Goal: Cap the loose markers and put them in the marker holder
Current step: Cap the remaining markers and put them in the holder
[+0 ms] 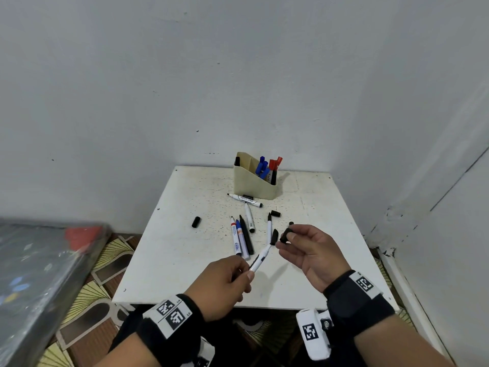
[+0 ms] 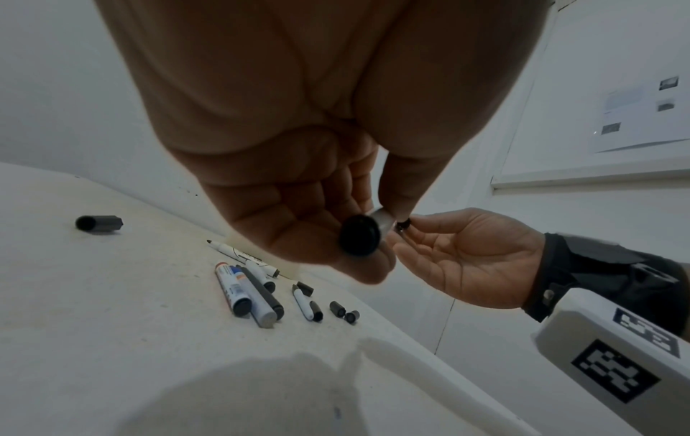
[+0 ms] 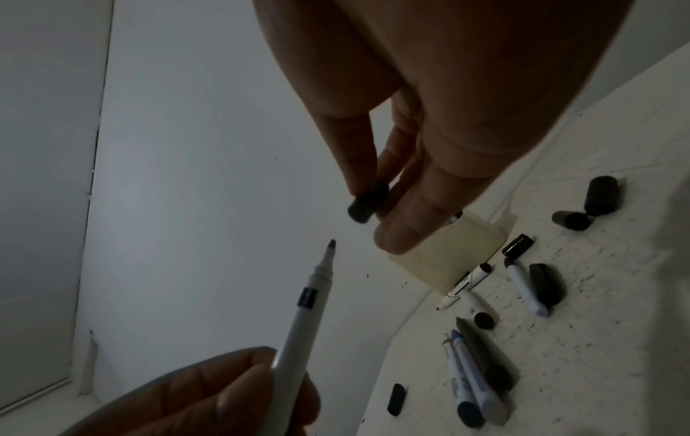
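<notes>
My left hand (image 1: 242, 270) grips a white uncapped marker (image 1: 260, 258) by its rear, tip pointing up and right; in the right wrist view the marker (image 3: 302, 312) ends a short way below the cap. My right hand (image 1: 287, 238) pinches a black cap (image 1: 286, 235) between thumb and fingers, seen as a black cap (image 3: 367, 202) in the right wrist view, apart from the tip. Several loose markers (image 1: 242, 238) lie on the white table (image 1: 185, 247). The beige marker holder (image 1: 254, 178) stands at the back with blue and red markers in it.
Loose black caps lie on the table: one at the left (image 1: 195, 221), one by a thin marker (image 1: 275, 214), another beside it (image 1: 274, 236). Walls close the table at the back and right. A grey slab (image 1: 39, 274) stands at the left over a patterned floor.
</notes>
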Motion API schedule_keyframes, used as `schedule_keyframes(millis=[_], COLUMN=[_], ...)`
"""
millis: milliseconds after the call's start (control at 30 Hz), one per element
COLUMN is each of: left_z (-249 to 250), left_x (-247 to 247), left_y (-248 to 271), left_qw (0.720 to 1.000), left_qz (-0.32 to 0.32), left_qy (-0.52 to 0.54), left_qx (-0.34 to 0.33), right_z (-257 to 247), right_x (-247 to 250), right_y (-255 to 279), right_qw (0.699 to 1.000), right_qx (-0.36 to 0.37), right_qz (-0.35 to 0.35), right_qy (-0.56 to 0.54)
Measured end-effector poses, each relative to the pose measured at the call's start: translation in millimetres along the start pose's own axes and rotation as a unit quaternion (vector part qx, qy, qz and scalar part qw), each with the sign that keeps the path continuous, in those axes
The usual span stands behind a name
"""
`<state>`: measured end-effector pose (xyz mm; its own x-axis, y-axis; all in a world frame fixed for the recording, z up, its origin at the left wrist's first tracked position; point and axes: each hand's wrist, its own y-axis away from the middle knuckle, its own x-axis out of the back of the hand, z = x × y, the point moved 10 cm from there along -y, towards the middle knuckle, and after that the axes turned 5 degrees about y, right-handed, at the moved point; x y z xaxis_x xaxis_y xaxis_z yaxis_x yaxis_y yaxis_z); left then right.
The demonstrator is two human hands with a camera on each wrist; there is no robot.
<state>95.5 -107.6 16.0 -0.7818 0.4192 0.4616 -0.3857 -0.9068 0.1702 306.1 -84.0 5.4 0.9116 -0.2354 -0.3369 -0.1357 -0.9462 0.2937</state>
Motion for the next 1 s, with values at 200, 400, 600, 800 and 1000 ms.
schedule_keyframes(millis=[200, 400, 600, 800, 1000], left_z=[6, 10, 15, 18, 16], left_x=[4, 5, 6, 9, 14], left_y=[-4, -5, -4, -5, -10], left_qw=[1.000, 1.000, 1.000, 0.999, 0.998], left_qz=[0.006, 0.008, 0.010, 0.017, 0.044], left_qy=[-0.002, 0.003, 0.001, 0.014, 0.015], left_qx=[-0.009, -0.016, -0.025, -0.024, -0.031], right_z=[-3, -9, -9, -10, -15], right_x=[-11, -16, -22, -28, -31], right_y=[-1, -1, 3, 7, 7], right_qw=[1.000, 1.000, 0.999, 0.996, 0.993], right_qx=[0.007, 0.015, 0.012, 0.018, 0.038], right_qz=[0.004, 0.003, -0.015, -0.041, -0.039], right_qy=[0.008, 0.023, 0.047, 0.077, 0.101])
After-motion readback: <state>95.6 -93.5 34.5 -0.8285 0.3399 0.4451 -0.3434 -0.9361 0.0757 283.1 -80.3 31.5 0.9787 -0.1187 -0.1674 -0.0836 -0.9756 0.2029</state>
